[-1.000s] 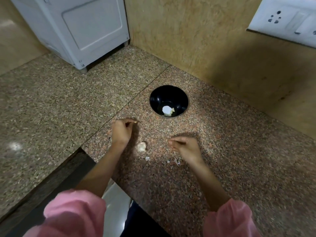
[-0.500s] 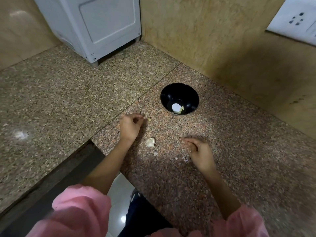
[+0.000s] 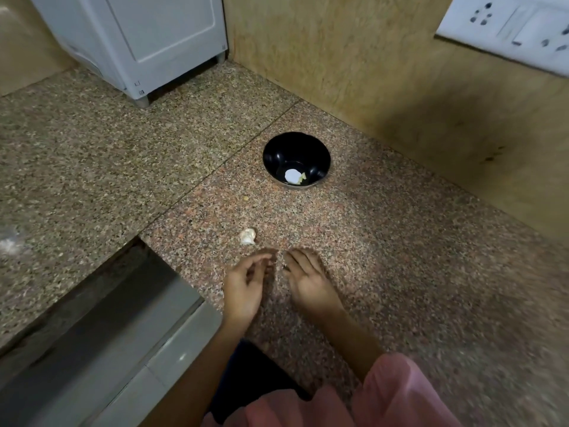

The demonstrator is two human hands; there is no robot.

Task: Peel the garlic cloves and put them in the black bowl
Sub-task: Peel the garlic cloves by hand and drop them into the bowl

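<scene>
Left hand (image 3: 243, 291) and right hand (image 3: 308, 283) are loose, holding nothing (1 garlic clove (image 3: 248, 236) lies near). A clumsy grab could flick it off the counter (image 3: 400, 241).

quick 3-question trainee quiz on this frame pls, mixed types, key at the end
1. True or false: the black bowl is empty.
2. The garlic clove outside the bowl lies: A) on the bowl's rim; B) on the counter, untouched; C) pinched between fingers.
3. Which hand is nearer that clove?
Key: 1 false, a white piece lies inside. 2 B. 3 the left hand.
</scene>
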